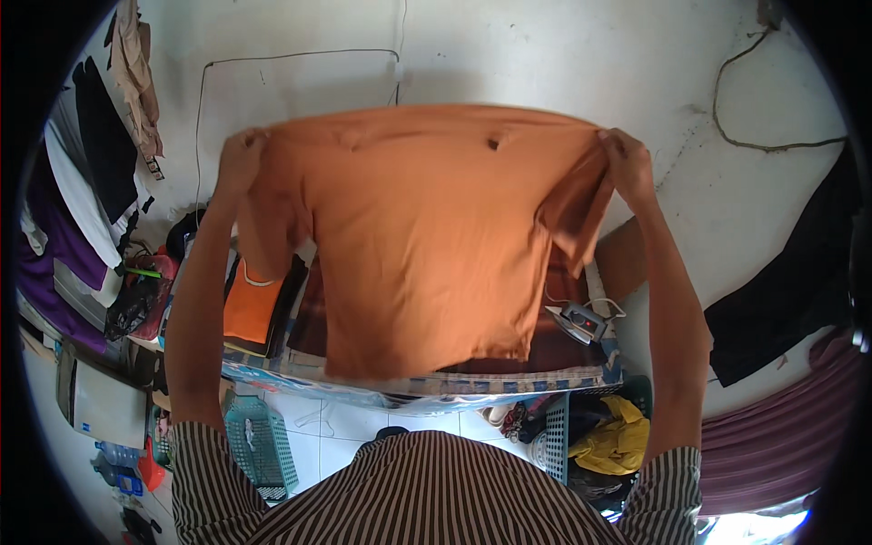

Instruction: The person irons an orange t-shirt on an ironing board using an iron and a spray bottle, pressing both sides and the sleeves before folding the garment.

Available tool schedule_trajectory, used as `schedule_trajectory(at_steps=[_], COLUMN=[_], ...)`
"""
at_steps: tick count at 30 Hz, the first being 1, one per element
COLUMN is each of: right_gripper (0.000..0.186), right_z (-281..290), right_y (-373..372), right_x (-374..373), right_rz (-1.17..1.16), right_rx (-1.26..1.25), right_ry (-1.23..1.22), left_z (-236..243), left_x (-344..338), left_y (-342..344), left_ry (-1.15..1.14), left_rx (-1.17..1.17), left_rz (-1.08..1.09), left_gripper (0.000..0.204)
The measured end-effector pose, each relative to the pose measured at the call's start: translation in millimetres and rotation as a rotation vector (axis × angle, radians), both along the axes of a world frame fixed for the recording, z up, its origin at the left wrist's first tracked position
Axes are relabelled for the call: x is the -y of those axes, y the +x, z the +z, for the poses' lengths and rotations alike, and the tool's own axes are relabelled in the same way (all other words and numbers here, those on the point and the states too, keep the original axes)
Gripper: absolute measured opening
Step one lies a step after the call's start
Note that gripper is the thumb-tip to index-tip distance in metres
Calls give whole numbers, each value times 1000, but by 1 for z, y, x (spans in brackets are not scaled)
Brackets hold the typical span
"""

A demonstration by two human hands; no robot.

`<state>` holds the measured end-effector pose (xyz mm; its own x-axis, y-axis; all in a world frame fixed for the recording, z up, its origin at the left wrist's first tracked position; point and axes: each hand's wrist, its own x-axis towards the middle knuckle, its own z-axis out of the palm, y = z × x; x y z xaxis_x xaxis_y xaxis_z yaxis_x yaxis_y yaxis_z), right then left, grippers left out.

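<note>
I hold up an orange short-sleeved T-shirt stretched wide by its upper edge, with its body hanging down and a small dark spot near the top. My left hand grips the upper left corner, and my right hand grips the upper right one. Behind the shirt is a padded board with a dark plaid cover, partly hidden. A grey iron rests on its right end, and a stack of folded orange and dark clothes lies at its left.
A green plastic basket stands on the tiled floor at left, another basket with yellow and dark clothes at right. Clothes hang along the left wall. Dark trousers and a purple curtain hang at right.
</note>
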<state>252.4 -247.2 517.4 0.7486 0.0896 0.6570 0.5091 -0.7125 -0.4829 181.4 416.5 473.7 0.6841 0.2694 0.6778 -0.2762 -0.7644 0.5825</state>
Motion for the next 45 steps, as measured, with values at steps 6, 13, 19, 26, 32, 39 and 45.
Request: schedule_trajectory(at_steps=[6,13,19,26,32,39,45], right_gripper=[37,16,47,59,37,39,32], right_z=[-35,-304,-351,-438,-457,-342,-367], right_y=[-101,-180,-269,-303,-312,-253,-266], right_x=[41,61,-30,-78,-57,-72,-134], right_rz=[113,207,396,724,785,738,911], right_rx=[-130,-623,-1104,-1477,-1281,-1409,-1315], right_ry=[41,-383,54,-218,89,165,-386], left_z=[-9,-159,-117,-392,-379,-332,-321], left_x=[69,149,268,207,222,204,204], left_y=[-118,-248,-285,-311,-327,-339,-354], left_ry=[-29,263,-390,121,-2,-671,-134], left_rx=[-235,-969,-662,-1509,-1411,-1287,-1300], left_rz=[-297,-697,-1832,-647,-516,-471,-721], left_gripper=[26,44,56,71,46,31,30])
